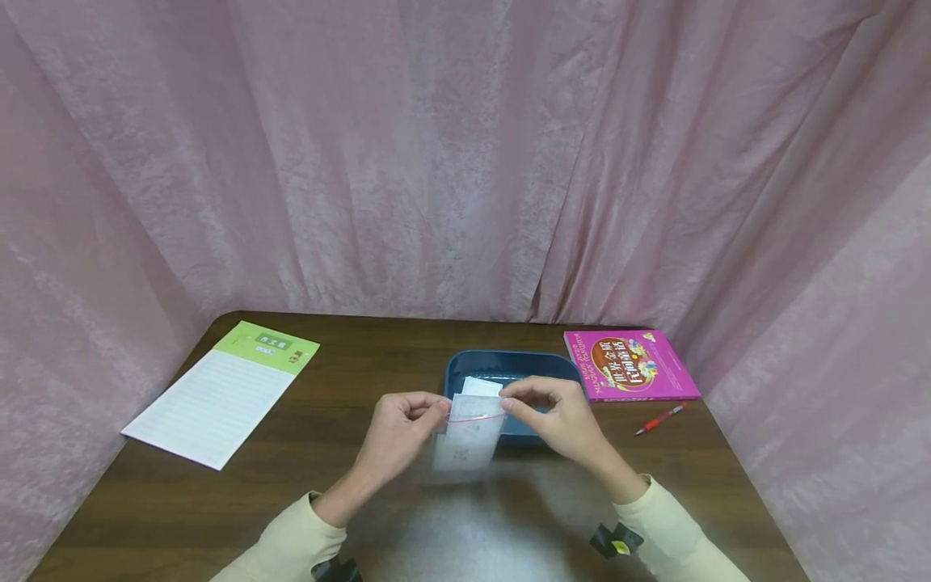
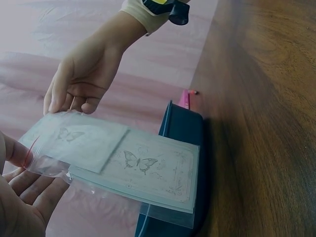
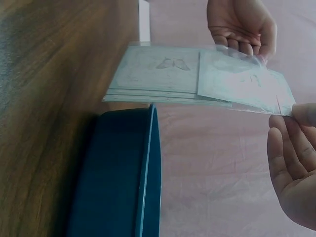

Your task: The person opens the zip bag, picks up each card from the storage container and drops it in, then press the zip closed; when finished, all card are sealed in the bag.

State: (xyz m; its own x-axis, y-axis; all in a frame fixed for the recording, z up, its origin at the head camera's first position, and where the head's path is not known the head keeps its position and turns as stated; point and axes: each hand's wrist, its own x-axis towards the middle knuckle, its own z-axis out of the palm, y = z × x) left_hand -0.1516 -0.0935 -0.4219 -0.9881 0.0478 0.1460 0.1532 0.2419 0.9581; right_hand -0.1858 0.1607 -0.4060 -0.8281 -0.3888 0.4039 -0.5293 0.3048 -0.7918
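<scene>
A clear zip bag (image 1: 469,436) with a red seal line holds several pale cards printed with butterflies (image 2: 148,170). I hold it in the air just in front of a blue tray (image 1: 509,364). My left hand (image 1: 436,408) pinches the bag's left top corner, and its fingers (image 2: 19,153) show at the red line. My right hand (image 1: 512,398) pinches the right top corner. In the right wrist view the bag (image 3: 207,79) lies flat between my right hand (image 3: 296,118) and the left hand (image 3: 244,29), above the tray's rim (image 3: 150,163).
On the brown wooden table (image 1: 349,372), a lined notepad with a green header (image 1: 218,392) lies at the left. A pink book (image 1: 629,365) and a red pen (image 1: 660,419) lie at the right. Pink curtains (image 1: 465,162) close in the back and both sides.
</scene>
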